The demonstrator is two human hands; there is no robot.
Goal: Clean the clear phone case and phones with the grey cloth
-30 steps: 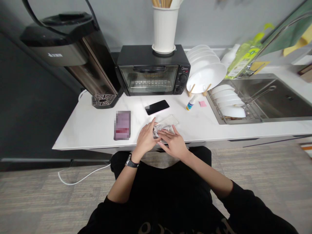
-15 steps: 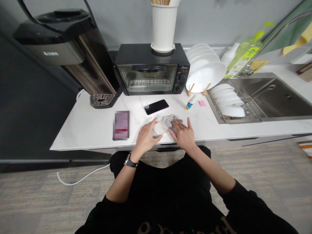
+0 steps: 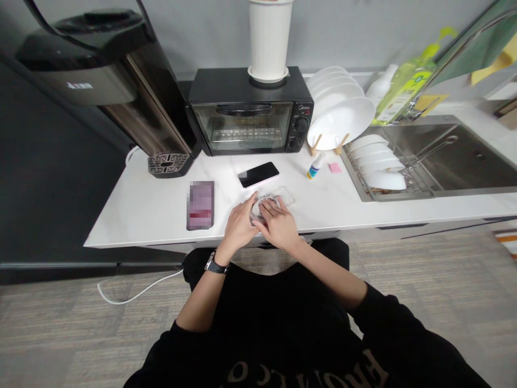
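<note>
Two bare hands meet near the front edge of the white stone desk (image 3: pixel 133 226), and a clear plastic piece (image 3: pixel 283 196) lies under them, only its far corner showing. The left hand (image 3: pixel 240 225) curves over its near side, fingers (image 3: pixel 250 207) close together; the right hand (image 3: pixel 278 226) lies across it, fingers (image 3: pixel 271 209) slightly spread. Whether either hand pinches it, I cannot tell. The step in hand appears to be working this piece flat-handed on the desk; judging its shape calls for the hands to part. A black smartphone (image 3: pixel 258 175) lies just behind, close enough to crowd any forward move. A pixelated packet (image 3: pixel 201 205) sits to the left, and a small spray bottle (image 3: pixel 315 167) stands to the right, below a toaster oven (image 3: pixel 242 121).
</note>
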